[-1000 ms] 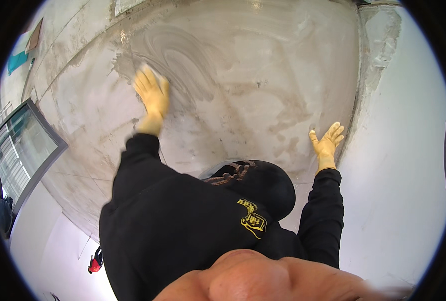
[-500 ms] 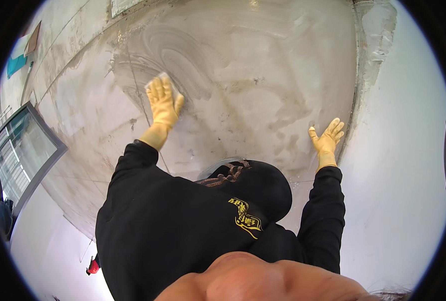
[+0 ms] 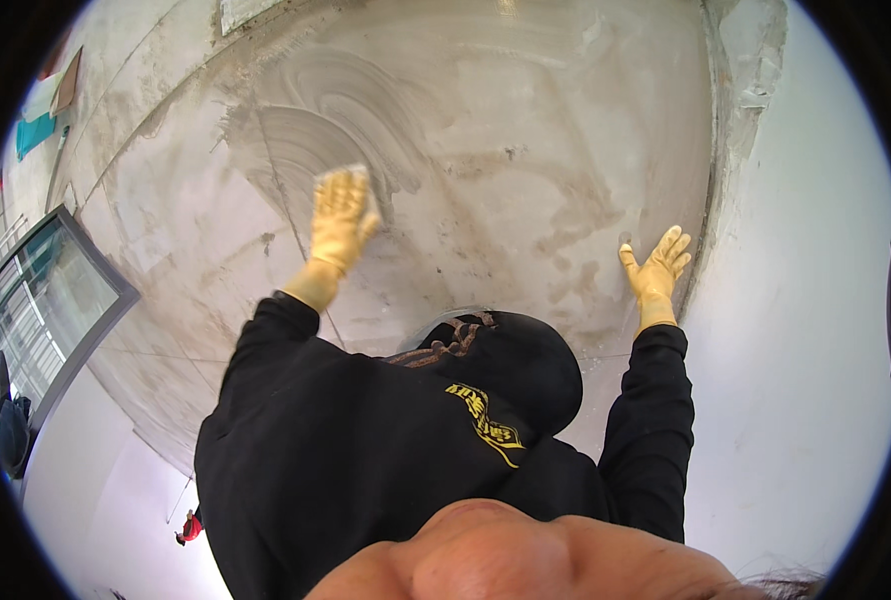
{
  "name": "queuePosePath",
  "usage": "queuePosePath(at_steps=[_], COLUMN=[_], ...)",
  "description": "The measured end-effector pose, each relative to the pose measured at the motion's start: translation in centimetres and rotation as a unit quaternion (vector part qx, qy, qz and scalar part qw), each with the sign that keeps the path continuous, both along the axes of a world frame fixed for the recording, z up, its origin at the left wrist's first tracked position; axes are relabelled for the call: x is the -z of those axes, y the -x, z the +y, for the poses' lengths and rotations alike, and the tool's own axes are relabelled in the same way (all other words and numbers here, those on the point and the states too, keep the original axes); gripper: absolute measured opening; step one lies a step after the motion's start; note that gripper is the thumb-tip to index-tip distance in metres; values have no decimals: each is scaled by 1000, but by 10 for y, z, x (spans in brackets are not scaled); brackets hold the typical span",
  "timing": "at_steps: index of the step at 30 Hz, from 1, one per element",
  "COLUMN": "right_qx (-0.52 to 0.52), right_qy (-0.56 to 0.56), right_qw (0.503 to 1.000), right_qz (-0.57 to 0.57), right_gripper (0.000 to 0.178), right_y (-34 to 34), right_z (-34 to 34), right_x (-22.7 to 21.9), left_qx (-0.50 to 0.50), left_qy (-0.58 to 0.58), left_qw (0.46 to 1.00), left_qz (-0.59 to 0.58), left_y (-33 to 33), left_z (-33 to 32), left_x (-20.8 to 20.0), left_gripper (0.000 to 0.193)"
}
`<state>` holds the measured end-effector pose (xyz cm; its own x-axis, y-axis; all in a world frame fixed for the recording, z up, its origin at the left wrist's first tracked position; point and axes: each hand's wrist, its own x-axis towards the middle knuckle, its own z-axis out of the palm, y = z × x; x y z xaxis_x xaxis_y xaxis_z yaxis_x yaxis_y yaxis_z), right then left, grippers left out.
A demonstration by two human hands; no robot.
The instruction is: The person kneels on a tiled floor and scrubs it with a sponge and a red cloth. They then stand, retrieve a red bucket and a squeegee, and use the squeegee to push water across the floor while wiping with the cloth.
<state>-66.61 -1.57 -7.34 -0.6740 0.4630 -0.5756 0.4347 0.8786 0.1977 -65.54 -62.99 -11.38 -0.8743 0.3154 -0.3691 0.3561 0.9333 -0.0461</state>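
Note:
My left hand (image 3: 341, 222), in a yellow rubber glove, lies with straight fingers over a pale sponge-like pad (image 3: 359, 172) and presses it on the grey-white floor (image 3: 465, 240). Most of that pad is hidden under the glove, so its exact kind is unclear. Just beyond the fingers, curved wet smears (image 3: 325, 135) cross the floor. Over to the right, my right hand (image 3: 655, 270), gloved in the same yellow, rests with fingers spread on the floor near the wall edge. Nothing is in it.
A white wall (image 3: 795, 230) rises along the right side, with rough grey patches at its foot. At left stands a dark-framed glass panel (image 3: 65, 290). Beyond it lies a teal item (image 3: 35, 133). A person in red (image 3: 191, 527) shows at lower left.
My left hand has slid toward me and slightly right with the pad, over the smeared area. My right hand stays almost in place.

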Motion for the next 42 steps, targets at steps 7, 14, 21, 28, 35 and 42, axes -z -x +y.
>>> queuePosePath(at_steps=[7, 14, 21, 28, 35, 42], right_qx=[-2, 4, 0, 3, 11, 3], right_qy=[12, 10, 17, 0, 13, 10], right_qw=[1000, 1000, 999, 1000, 1000, 1000], right_qz=[14, 15, 27, 3, 11, 26], right_gripper=[132, 130, 129, 132, 132, 129], right_y=[-5, -4, -4, 0, 3, -3], right_z=[4, 0, 1, -1, -2, -4], right_x=[2, 1, 0, 1, -3, -1], left_qx=[-314, -292, -328, -90, -25, -47], left_qy=[-86, -116, -75, -205, -279, -103], left_qw=[921, 934, 926, 974, 942, 984], left_qz=[213, 168, 174, 28, 187, -136], left_y=[78, -29, 14, -26, 144, -64], left_z=[-68, -35, -82, 121, 236, 65], left_x=[0, 1, 15, -43, -14, -80], left_gripper=[72, 70, 70, 77, 73, 82])
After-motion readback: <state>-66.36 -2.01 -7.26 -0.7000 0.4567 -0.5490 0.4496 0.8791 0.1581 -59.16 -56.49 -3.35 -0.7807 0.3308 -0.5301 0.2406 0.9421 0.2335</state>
